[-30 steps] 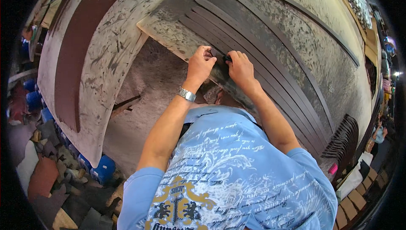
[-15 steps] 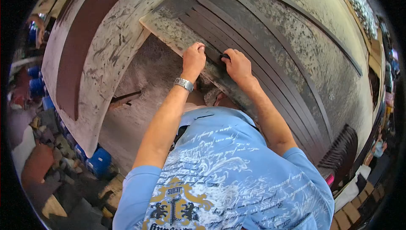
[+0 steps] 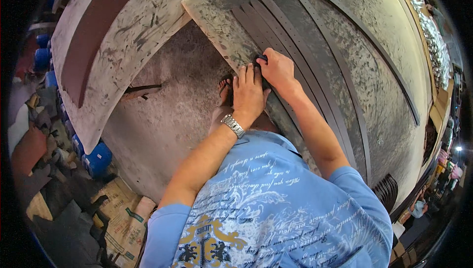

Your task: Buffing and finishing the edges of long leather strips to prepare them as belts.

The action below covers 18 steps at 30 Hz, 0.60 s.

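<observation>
Dark brown belt straps [image 3: 290,32] with pointed, punched ends lie side by side on the smudged work board [image 3: 217,26]. My left hand [image 3: 249,93], with a metal watch at its wrist, lies flat at the near edge of the board, fingers stretched out over the nearest strap. Just right of it, my right hand [image 3: 278,73] is closed on a small black piece [image 3: 260,59], pressed down at the board's edge by my left fingertips. Most of that piece is hidden by my fingers, so its kind cannot be made out.
Two separate straps [image 3: 364,27] curve along the board's far right side. A wide brown strip [image 3: 96,46] lies on another pale board at left. Blue containers [image 3: 97,159], scraps [image 3: 42,154] and a sack [image 3: 123,218] stand or lie at lower left. Bundled dark straps [image 3: 387,189] sit at right.
My left hand has gone from closed fingers to lying flat, and has moved right and nearer to me, beside my right hand. The view has shifted, too.
</observation>
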Available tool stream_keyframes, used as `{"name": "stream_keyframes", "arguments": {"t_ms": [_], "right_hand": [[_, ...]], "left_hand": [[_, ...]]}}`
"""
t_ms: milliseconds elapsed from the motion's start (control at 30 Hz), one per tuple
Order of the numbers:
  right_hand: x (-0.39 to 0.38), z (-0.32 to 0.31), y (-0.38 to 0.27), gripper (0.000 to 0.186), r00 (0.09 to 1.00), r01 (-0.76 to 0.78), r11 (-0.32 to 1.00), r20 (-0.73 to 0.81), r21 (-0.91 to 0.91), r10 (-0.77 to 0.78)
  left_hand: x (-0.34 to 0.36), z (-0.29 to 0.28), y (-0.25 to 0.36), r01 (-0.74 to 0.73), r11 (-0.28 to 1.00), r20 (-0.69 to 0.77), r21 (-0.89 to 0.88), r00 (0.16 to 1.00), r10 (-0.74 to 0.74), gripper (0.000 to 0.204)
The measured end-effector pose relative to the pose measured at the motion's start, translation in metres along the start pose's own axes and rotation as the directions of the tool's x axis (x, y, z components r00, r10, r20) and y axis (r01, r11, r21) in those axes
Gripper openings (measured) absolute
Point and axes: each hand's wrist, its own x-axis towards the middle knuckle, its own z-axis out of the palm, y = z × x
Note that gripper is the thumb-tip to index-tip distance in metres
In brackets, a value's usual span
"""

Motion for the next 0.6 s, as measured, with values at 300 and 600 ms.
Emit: {"name": "stream_keyframes", "arguments": {"t_ms": [300,600], "right_hand": [[0.004,0.011,-0.008,0.02,1.0,-0.006,1.0,0.007,0.01,0.006],[0.009,0.012,-0.009,0.02,0.999,0.022,0.999,-0.026,-0.027,-0.023]], "left_hand": [[0.007,0.003,0.0,-0.053,0.992,0.0,0.111,0.999,0.053,0.063],[0.004,0.002,-0.009,-0.116,0.992,-0.059,0.05,0.991,0.118,0.067]]}}
